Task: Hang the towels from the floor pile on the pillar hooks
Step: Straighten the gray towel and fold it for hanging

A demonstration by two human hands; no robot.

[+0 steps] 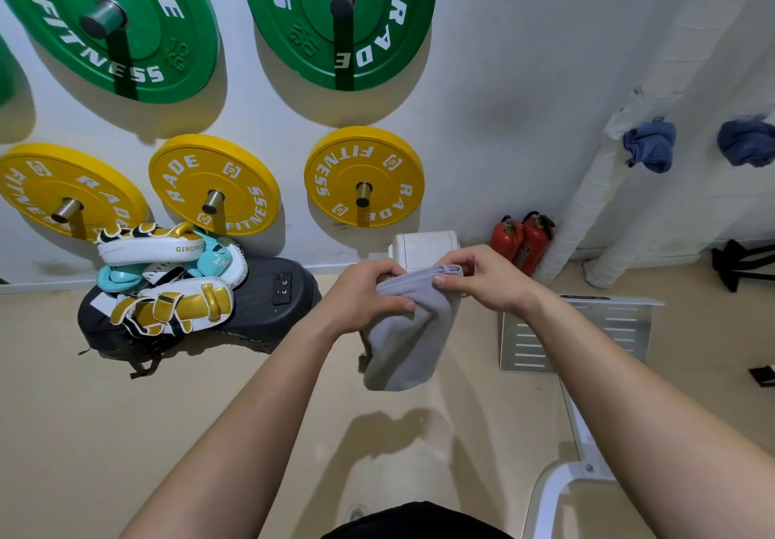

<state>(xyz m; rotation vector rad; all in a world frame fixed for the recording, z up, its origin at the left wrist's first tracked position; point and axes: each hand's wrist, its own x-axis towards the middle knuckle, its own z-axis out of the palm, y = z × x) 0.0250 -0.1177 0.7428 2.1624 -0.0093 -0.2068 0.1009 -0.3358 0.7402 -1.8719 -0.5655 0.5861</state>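
A grey towel [409,337] hangs in the air in front of me, above the beige floor. My left hand [365,295] pinches its top hem on the left, and my right hand [486,280] pinches the same hem on the right. The cloth droops below both hands. At the right, two blue towels hang bunched on the white wall: one [650,146] beside the wrapped white pipe [587,203], the other [746,142] at the frame's edge. The hooks under them are hidden. No floor pile is in view.
Green [335,18] and yellow [362,177] weight plates hang on wall pegs. Boxing pads [167,278] lie on a black case at the left. Two red fire extinguishers [524,240] stand by the pipe. A white metal frame [574,328] lies on the floor at the right.
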